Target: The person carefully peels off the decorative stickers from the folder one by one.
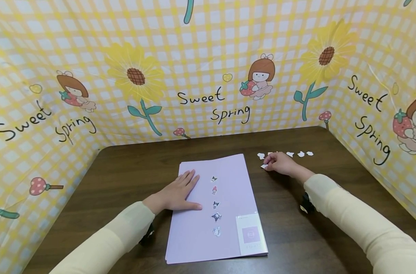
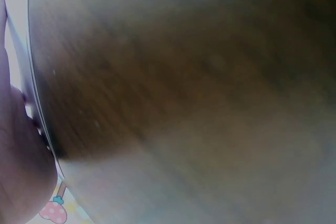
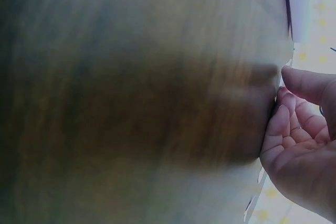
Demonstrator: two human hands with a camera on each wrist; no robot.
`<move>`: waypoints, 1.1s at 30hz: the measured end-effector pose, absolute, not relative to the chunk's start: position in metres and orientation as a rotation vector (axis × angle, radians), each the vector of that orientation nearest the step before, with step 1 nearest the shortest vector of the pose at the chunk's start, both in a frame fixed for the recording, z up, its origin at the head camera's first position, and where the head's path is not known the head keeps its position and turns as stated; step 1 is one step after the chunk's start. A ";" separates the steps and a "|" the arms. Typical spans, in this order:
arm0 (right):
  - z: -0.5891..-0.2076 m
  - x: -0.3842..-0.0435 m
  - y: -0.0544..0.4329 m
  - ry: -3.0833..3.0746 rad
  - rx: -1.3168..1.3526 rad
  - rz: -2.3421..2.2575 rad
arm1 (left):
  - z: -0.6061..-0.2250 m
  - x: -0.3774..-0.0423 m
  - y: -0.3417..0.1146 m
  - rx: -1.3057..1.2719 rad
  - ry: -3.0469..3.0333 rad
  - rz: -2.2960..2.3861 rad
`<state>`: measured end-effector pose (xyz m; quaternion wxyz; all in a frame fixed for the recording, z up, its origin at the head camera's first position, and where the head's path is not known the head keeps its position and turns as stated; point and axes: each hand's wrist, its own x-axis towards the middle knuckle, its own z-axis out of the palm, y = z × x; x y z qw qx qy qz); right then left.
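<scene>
A pale purple folder (image 1: 201,243) lies on the brown table, with several small cartoon stickers (image 1: 215,204) in a column down its middle. My left hand (image 1: 177,192) rests flat on its left side, fingers spread and thumb pointing at the column. Beyond the folder's upper right corner, my right hand (image 1: 279,163) pinches a small white sticker (image 1: 264,166) between thumb and fingertips, low over the table. In the right wrist view the right hand (image 3: 304,124) has its fingers curled toward the thumb; the sticker is barely visible there. The left wrist view catches only part of the left hand (image 2: 23,166).
A row of white cut-out pieces (image 1: 300,154) lies behind the right hand, which partly hides it. A label card (image 1: 251,247) sits at the folder's lower right corner. Yellow checked cloth (image 1: 201,57) hangs around the table's back and sides.
</scene>
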<state>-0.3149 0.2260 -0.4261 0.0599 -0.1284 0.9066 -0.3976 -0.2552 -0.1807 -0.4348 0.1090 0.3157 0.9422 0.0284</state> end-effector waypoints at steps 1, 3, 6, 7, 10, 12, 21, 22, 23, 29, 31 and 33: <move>-0.426 -0.315 0.226 2.740 -0.383 -1.212 | -0.435 -0.255 -0.181 0.928 2.771 0.081; -0.426 -0.314 0.227 2.731 -0.374 -1.227 | -0.435 -0.255 -0.180 0.930 2.773 0.081; -0.426 -0.314 0.227 2.719 -0.368 -1.242 | -0.435 -0.255 -0.181 0.928 2.771 0.083; -0.427 -0.314 0.227 2.714 -0.365 -1.249 | -0.435 -0.255 -0.181 0.929 2.770 0.085; -0.428 -0.315 0.229 2.693 -0.364 -1.281 | -0.435 -0.254 -0.181 0.926 2.766 0.088; -0.429 -0.315 0.230 2.678 -0.360 -1.310 | -0.434 -0.254 -0.181 0.926 2.765 0.091; -0.418 -0.310 0.227 2.604 -0.315 -1.436 | -0.437 -0.258 -0.182 0.928 2.763 0.091; -0.415 -0.310 0.225 2.602 -0.310 -1.442 | -0.436 -0.258 -0.182 0.928 2.763 0.088; -0.413 -0.309 0.223 2.597 -0.309 -1.447 | -0.436 -0.258 -0.182 0.930 2.763 0.089; -0.404 -0.305 0.206 2.563 -0.364 -1.472 | -0.434 -0.256 -0.180 0.929 2.761 0.107; -0.401 -0.303 0.197 2.549 -0.386 -1.478 | -0.433 -0.255 -0.180 0.927 2.760 0.109; -0.399 -0.302 0.187 2.539 -0.413 -1.486 | -0.432 -0.254 -0.180 0.928 2.761 0.112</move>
